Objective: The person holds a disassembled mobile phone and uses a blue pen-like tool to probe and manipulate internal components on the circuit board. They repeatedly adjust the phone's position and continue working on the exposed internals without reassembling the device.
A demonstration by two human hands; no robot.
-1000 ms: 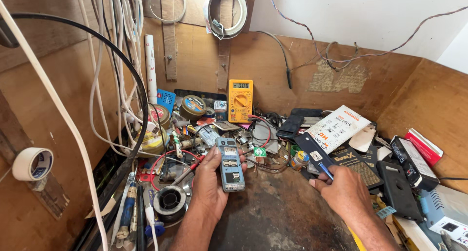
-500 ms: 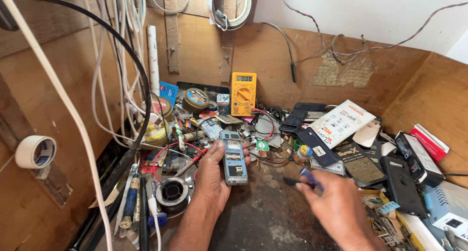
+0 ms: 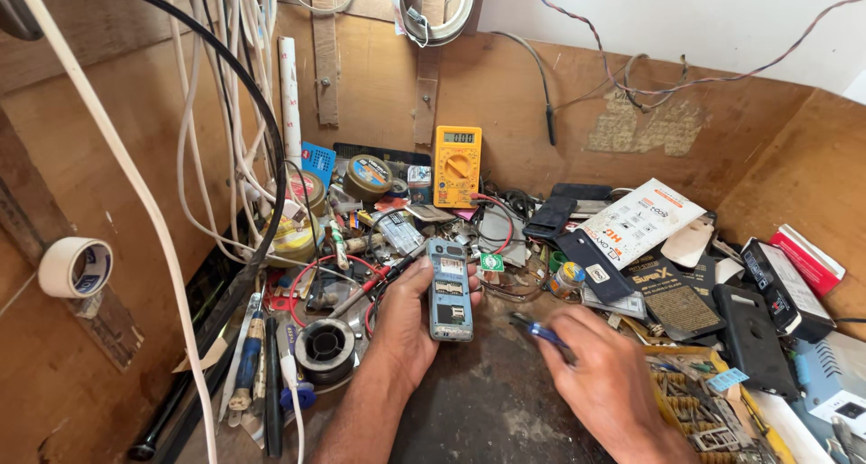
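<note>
Our left hand (image 3: 410, 315) fingers clasp the opened phone (image 3: 449, 290), long axis upright; right hand (image 3: 600, 383) pinches the blue-handled tool (image 3: 538, 331), tip just right of it.

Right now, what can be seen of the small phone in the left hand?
The opened phone is a slim bar-shaped handset, blue-grey, its back cover off so the inner compartments and metal contacts show. It looks like plastic with small metal parts. It is held roughly upright, top end pointing away toward the yellow multimeter, above the dark worktop. The left hand grips it from the left side, fingers wrapping behind. The right hand, holding a blue-handled tool, is close but apart from it.
</note>
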